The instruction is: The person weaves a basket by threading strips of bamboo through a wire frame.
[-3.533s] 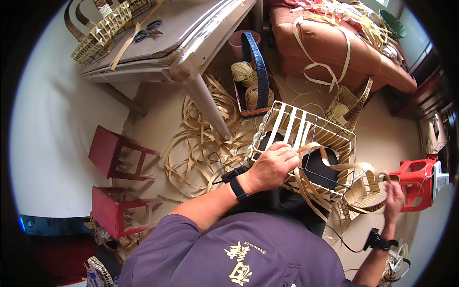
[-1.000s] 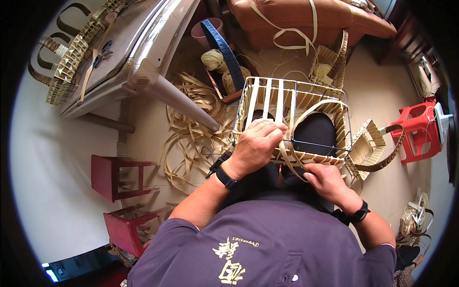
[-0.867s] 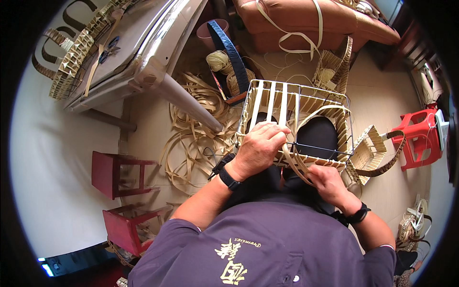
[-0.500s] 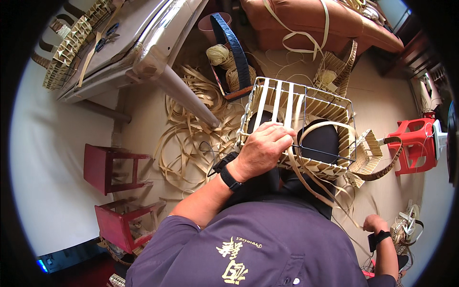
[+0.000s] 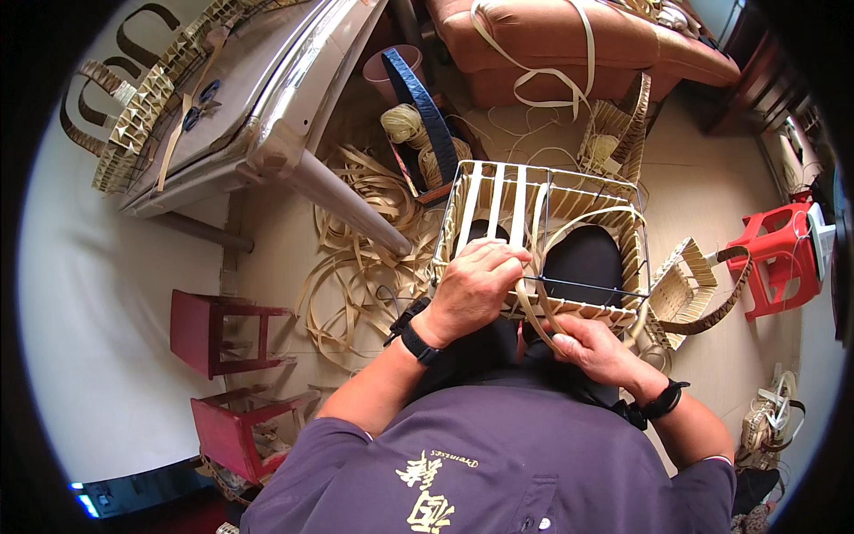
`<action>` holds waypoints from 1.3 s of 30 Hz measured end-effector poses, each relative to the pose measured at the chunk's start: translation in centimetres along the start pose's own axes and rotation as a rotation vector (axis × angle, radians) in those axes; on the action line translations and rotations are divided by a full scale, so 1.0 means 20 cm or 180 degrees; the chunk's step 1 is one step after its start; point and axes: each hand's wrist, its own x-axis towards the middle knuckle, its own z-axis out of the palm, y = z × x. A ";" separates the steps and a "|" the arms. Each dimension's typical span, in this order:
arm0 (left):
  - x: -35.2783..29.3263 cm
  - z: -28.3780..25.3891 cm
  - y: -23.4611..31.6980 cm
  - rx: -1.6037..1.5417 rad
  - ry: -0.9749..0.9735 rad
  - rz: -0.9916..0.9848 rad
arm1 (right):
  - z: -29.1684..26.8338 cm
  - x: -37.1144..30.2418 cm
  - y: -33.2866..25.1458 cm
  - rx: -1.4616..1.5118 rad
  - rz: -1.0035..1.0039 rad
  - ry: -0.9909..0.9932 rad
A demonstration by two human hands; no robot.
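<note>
A rectangular wire-framed woven basket (image 5: 633,252) lies across my lap, its wire-framed opening facing up. Several pale flat strips (image 5: 495,203) run over the left half of that opening. My left hand (image 5: 483,283) is closed at the basket's near edge, pinching a strip against the wire. A long tan weaving strip (image 5: 594,216) loops over the right half and comes down toward my hands. Lower and to the right, my right hand (image 5: 598,349) is closed on this strip just in front of the near edge. The fingertips of my left hand are partly hidden.
Loose strips (image 5: 342,285) are heaped on the floor at left, beside a table leg (image 5: 351,203). A blue-handled basket (image 5: 427,125) with cord stands beyond. Small woven baskets (image 5: 689,289) sit to the right, near a red plastic stool (image 5: 774,254). Dark red wooden stools (image 5: 197,334) stand at left.
My right hand has come in from far out at the lower right to the basket's near edge, by the strip. My left hand stays at the edge. The view has shifted slightly.
</note>
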 end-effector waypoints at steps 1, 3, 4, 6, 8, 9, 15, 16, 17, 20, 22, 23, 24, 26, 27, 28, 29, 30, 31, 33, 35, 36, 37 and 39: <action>-0.01 -0.01 0.00 0.0007 -0.0024 -0.0036 | -0.02 -0.02 0.04 -0.0381 0.0094 -0.0054; -0.03 -0.02 0.00 0.0014 -0.0052 -0.0076 | -0.07 -0.12 0.08 -0.1000 -0.0074 0.0007; -0.02 -0.02 0.00 0.0018 -0.0066 -0.0089 | -0.10 -0.21 0.20 -0.1300 -0.0231 -0.0029; -0.02 -0.02 0.02 -0.0019 -0.0053 -0.0133 | -0.19 -0.47 0.45 -0.2078 0.0490 -0.0311; -0.01 -0.02 0.04 0.0022 -0.0061 -0.0115 | -0.29 -0.83 0.78 -0.2044 0.1280 -0.0361; 0.00 0.00 0.04 -0.0033 -0.0047 -0.0104 | -0.37 -1.11 1.05 -0.2495 0.1670 -0.0729; 0.02 0.03 0.04 -0.0112 -0.0066 -0.0062 | -0.69 -1.51 1.28 -0.3479 0.3517 -0.2577; 0.00 -0.01 0.03 0.0021 -0.0079 -0.0060 | -0.64 -1.17 1.00 -0.3525 0.3353 -0.2590; -0.01 -0.01 0.02 0.0029 -0.0085 -0.0012 | -0.58 -0.91 0.65 -0.2266 0.1516 -0.0461; 0.01 0.01 0.02 -0.0038 -0.0156 -0.0086 | -0.30 -0.41 0.20 -0.0749 0.0565 0.0243; 0.02 0.01 0.02 -0.0077 -0.0184 -0.0073 | -0.14 -0.20 0.14 -0.0788 0.0218 -0.0130; 0.01 0.00 0.02 -0.0069 -0.0222 -0.0112 | -0.08 -0.09 0.09 -0.0339 0.0365 -0.0428; 0.01 -0.01 0.01 -0.0043 -0.0231 -0.0106 | -0.03 -0.01 0.05 -0.0117 0.0144 -0.0548; 0.00 -0.02 0.02 -0.0108 -0.0220 -0.0165 | 0.04 0.08 0.12 0.0792 0.0490 -0.0731; 0.01 -0.02 0.01 -0.0105 -0.0229 -0.0156 | 0.04 0.06 0.13 0.0429 0.0143 -0.0384; 0.00 -0.03 0.01 -0.0059 -0.0203 -0.0152 | 0.04 0.04 0.13 0.0064 -0.0194 -0.0072; -0.01 -0.04 0.01 -0.0021 -0.0173 -0.0145 | 0.00 -0.02 0.13 -0.0489 -0.0150 0.0207; -0.02 -0.04 0.01 -0.0021 -0.0171 -0.0169 | -0.05 -0.10 0.16 -0.0994 -0.0270 0.0206; -0.02 -0.04 0.02 0.0001 -0.0141 -0.0164 | -0.11 -0.21 0.26 -0.1455 -0.0134 0.0022; -0.01 -0.04 0.03 -0.0024 -0.0099 -0.0161 | -0.22 -0.52 0.58 -0.2054 0.0231 -0.0051; -0.01 -0.04 0.04 -0.0025 -0.0151 -0.0162 | -0.35 -0.89 0.85 -0.2321 0.1204 -0.0303; 0.00 -0.04 0.05 -0.0050 -0.0143 -0.0161 | -0.43 -1.13 1.04 -0.2700 0.1687 -0.0657; 0.01 -0.02 0.04 -0.0079 -0.0145 -0.0128 | -0.50 -1.40 1.22 -0.2844 0.2185 -0.0821; 0.02 0.02 0.02 -0.0233 -0.0107 -0.0074 | -0.66 -1.96 1.41 -0.3245 0.3320 -0.1225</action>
